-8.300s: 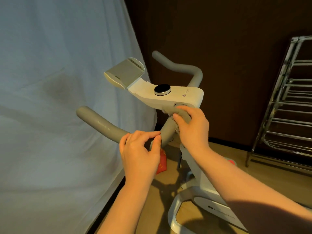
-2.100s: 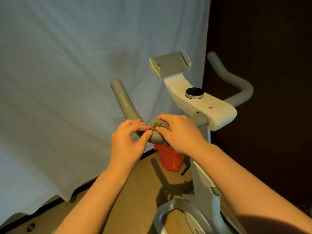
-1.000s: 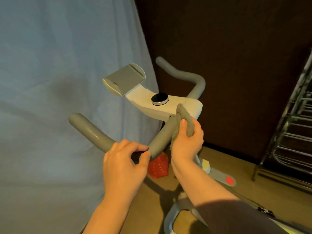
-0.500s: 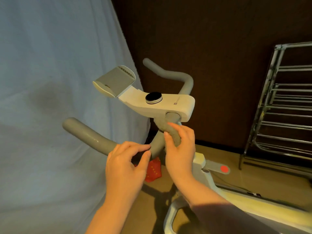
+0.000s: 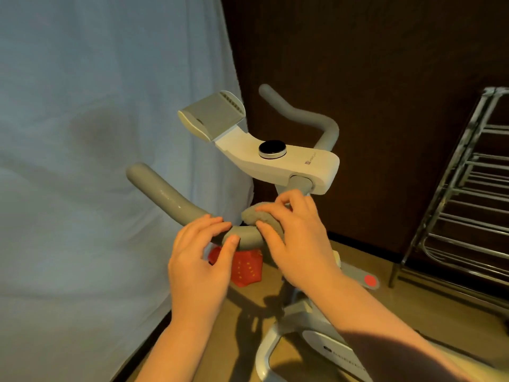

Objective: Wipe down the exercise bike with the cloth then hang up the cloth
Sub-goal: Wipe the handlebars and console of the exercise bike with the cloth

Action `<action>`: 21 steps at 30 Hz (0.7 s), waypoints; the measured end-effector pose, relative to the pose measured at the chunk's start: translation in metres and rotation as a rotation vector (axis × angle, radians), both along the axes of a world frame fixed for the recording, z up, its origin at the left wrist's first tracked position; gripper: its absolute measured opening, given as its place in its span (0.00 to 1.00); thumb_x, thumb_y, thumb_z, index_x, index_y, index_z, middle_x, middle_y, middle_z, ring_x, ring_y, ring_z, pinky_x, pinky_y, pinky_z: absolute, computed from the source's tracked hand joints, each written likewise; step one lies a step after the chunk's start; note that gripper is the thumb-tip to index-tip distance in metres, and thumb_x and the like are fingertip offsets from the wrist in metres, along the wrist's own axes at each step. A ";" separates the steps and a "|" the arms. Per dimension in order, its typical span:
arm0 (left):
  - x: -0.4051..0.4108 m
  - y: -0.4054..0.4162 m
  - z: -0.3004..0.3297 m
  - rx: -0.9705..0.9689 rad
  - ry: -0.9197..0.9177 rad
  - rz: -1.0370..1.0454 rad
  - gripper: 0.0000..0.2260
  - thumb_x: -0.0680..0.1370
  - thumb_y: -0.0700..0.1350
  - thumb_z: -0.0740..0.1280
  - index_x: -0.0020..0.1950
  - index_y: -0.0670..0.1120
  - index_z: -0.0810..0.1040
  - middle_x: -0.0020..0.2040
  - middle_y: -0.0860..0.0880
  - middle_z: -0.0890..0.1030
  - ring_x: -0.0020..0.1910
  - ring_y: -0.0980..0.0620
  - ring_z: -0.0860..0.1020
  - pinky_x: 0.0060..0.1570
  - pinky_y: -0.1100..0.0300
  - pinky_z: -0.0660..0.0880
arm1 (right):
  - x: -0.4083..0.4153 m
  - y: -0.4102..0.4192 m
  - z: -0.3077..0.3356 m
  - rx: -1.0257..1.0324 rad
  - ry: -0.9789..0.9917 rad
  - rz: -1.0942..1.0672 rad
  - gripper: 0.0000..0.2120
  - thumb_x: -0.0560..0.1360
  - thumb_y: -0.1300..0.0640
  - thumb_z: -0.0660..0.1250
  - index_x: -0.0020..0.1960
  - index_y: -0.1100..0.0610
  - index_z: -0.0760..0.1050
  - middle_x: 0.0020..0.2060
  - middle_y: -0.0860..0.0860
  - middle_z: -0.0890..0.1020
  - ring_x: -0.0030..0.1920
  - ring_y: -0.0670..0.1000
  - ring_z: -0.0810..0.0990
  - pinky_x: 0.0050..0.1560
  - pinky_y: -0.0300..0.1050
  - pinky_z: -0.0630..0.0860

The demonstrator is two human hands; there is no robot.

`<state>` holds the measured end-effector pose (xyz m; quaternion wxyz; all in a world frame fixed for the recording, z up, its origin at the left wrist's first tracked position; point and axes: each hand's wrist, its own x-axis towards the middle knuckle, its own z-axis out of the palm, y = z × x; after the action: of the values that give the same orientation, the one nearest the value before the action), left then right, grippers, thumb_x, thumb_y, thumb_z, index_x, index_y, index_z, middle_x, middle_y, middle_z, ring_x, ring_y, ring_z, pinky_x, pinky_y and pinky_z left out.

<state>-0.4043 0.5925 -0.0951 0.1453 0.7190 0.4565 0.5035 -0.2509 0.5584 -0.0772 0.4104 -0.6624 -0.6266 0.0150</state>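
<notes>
Right hand (image 5: pixel 296 244) slid cloth (image 5: pixel 264 219) down the handlebar (image 5: pixel 170 197).

Grey cloth (image 5: pixel 264 219), white-grey exercise bike (image 5: pixel 292 164), red yellow-dotted bag (image 5: pixel 245 268).

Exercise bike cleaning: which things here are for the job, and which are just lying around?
For the job:
- exercise bike
- grey cloth, held on the handlebar by the right hand
- left hand, gripping the handlebar
- metal drying rack, probably for hanging the cloth

Just lying about:
- red dotted bag
- pale sheet
</notes>
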 end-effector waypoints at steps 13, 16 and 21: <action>0.002 -0.015 -0.005 -0.127 -0.177 0.157 0.12 0.77 0.40 0.69 0.58 0.52 0.81 0.60 0.59 0.79 0.62 0.69 0.72 0.61 0.75 0.66 | -0.002 0.035 0.006 0.041 -0.172 0.343 0.09 0.75 0.53 0.68 0.54 0.51 0.81 0.46 0.45 0.81 0.48 0.48 0.75 0.46 0.33 0.62; 0.008 -0.021 -0.006 -0.160 -0.172 0.173 0.15 0.77 0.38 0.67 0.62 0.52 0.79 0.63 0.60 0.77 0.64 0.70 0.69 0.62 0.77 0.63 | 0.006 0.035 0.008 0.028 -0.272 0.408 0.12 0.74 0.53 0.70 0.58 0.50 0.80 0.51 0.44 0.83 0.50 0.49 0.79 0.48 0.39 0.73; 0.007 -0.023 -0.003 -0.205 -0.095 0.173 0.18 0.78 0.34 0.65 0.64 0.52 0.77 0.64 0.64 0.73 0.67 0.68 0.68 0.65 0.75 0.63 | 0.016 0.039 0.022 -0.035 -0.321 0.517 0.17 0.78 0.50 0.64 0.67 0.44 0.73 0.55 0.46 0.82 0.53 0.52 0.80 0.47 0.46 0.75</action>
<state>-0.3976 0.5690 -0.0977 0.1955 0.6338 0.5585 0.4981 -0.2353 0.5975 -0.0557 0.2772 -0.4817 -0.8310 0.0249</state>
